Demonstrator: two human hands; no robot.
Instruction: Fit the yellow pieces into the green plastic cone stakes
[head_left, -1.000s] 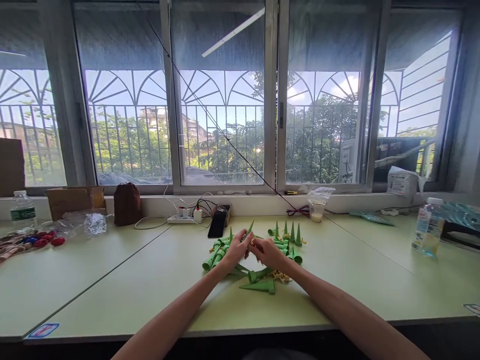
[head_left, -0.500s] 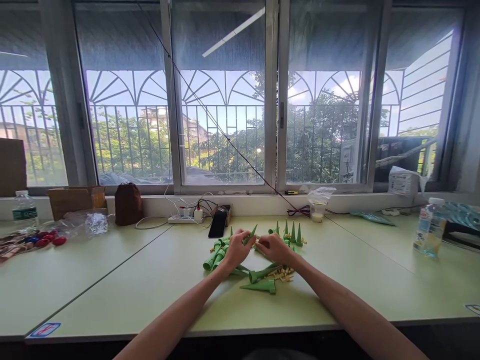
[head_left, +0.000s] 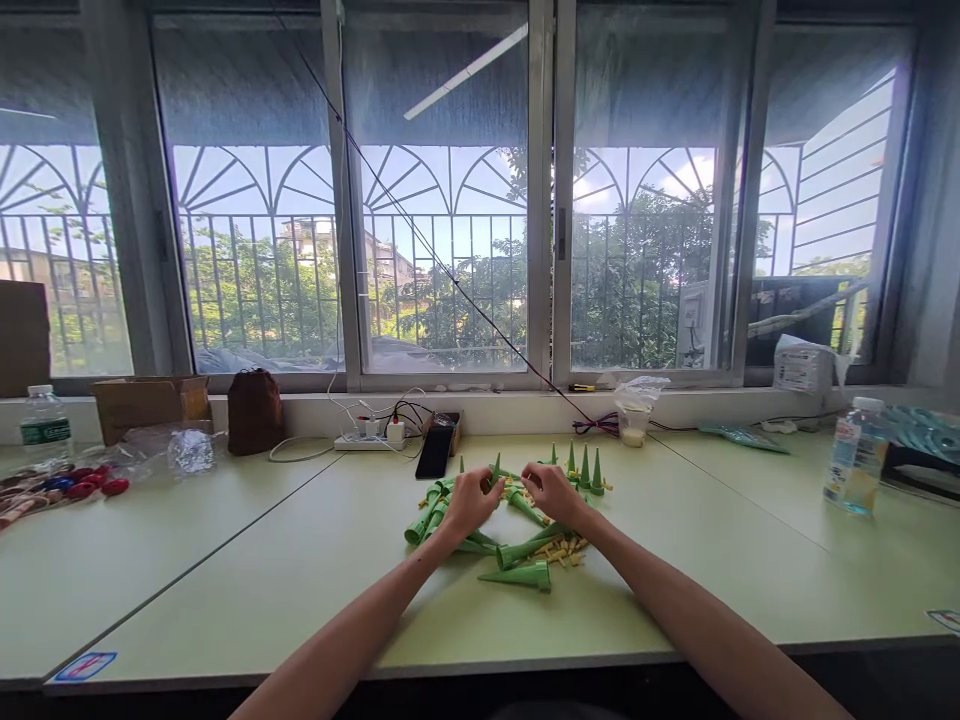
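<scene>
My left hand (head_left: 471,503) is closed around a green plastic cone-shaped spike (head_left: 497,466), whose pointed end sticks up past the fingers. A short gap to the right, my right hand (head_left: 553,494) has its fingers curled together; whatever they pinch is too small or hidden to make out. Beneath and between both hands lie several more green spikes (head_left: 523,550), hollow and wide at one end. Small yellow pieces (head_left: 568,550) are heaped by my right wrist. One spike (head_left: 517,576) lies on its side nearest me.
Several green spikes (head_left: 597,472) stand upright behind my right hand. A phone (head_left: 436,447) leans on a small box at the back, beside a power strip (head_left: 360,440). Bottles (head_left: 855,458) and a cup in plastic (head_left: 634,425) stand to the right. Red beads (head_left: 82,485) lie far left.
My hands have moved apart a little. The spike in my left hand has gone from tilted to nearly upright, and a lying spike between the hands shows more fully.
</scene>
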